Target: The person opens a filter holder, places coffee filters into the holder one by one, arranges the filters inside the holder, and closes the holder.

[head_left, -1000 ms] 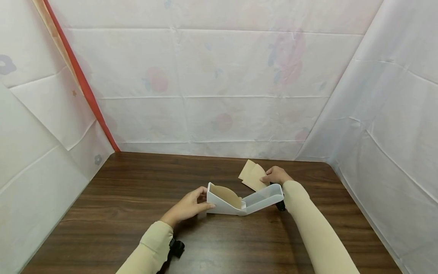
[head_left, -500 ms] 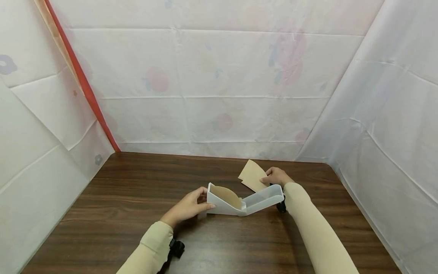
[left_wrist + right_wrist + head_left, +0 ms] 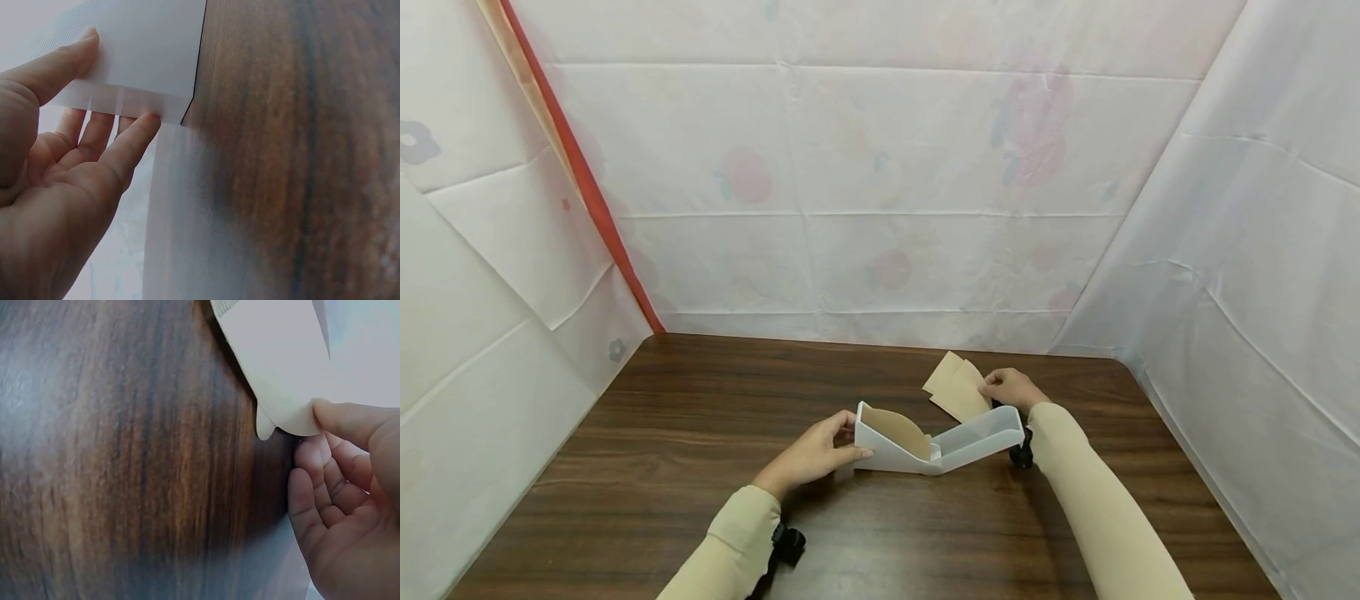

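In the head view a white, lidded filter box [image 3: 891, 454] stands on the table with its translucent lid [image 3: 981, 437] swung out to the right. A brown paper coffee filter [image 3: 897, 429] sits inside it, rounded edge up. My left hand [image 3: 812, 450] holds the box's left end, thumb on the front face and fingers at the end wall, as the left wrist view shows. Behind the lid, my right hand [image 3: 1013, 388] pinches the rounded edge of some fanned paper coffee filters [image 3: 957, 387] between thumb and fingers. In the right wrist view the thumb lies on top of the filters [image 3: 278, 369].
The dark wood-grain table [image 3: 737, 383] runs back to a white patterned cloth wall [image 3: 850, 250]. More white cloth [image 3: 1255, 333] hangs along the right side. A red strip [image 3: 580, 171] marks the left corner. The open lid stands between the right forearm and the box.
My right hand has shifted slightly right at the filters' edge. The top filters slid into line half a second ago and now show fanned out again. My left hand and the box stay in place.
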`<state>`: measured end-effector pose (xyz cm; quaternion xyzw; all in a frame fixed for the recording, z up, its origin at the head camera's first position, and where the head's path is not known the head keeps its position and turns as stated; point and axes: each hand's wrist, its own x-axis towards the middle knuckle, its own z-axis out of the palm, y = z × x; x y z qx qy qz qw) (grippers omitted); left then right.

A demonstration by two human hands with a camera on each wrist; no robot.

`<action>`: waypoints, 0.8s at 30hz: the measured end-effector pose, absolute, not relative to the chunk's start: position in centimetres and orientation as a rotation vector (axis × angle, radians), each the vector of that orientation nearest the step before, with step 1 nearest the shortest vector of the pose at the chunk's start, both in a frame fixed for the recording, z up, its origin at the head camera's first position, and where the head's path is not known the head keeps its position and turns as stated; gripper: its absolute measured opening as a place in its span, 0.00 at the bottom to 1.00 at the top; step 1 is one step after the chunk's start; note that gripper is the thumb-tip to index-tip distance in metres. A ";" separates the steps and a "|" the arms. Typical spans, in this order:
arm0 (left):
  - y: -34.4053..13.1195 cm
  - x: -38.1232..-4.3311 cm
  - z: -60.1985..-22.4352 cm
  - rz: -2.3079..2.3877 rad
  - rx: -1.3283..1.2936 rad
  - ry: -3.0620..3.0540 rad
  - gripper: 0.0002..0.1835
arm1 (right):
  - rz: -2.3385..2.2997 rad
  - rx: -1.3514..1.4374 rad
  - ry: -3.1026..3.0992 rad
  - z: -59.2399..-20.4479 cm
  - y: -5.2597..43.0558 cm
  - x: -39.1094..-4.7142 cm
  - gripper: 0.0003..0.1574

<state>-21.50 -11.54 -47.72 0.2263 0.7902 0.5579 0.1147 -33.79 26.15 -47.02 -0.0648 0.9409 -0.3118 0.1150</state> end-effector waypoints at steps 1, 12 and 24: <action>-11.5 -21.5 -47.7 1.638 0.663 2.312 0.19 | -0.923 -0.196 2.761 -47.0 26.3 -33.8 0.15; -11.6 -21.5 -47.8 1.635 0.647 2.295 0.19 | -1.119 -0.163 2.713 -47.5 27.1 -33.5 0.19; -11.6 -21.7 -47.9 1.619 0.662 2.318 0.19 | -1.273 -0.136 2.663 -47.0 27.6 -33.4 0.23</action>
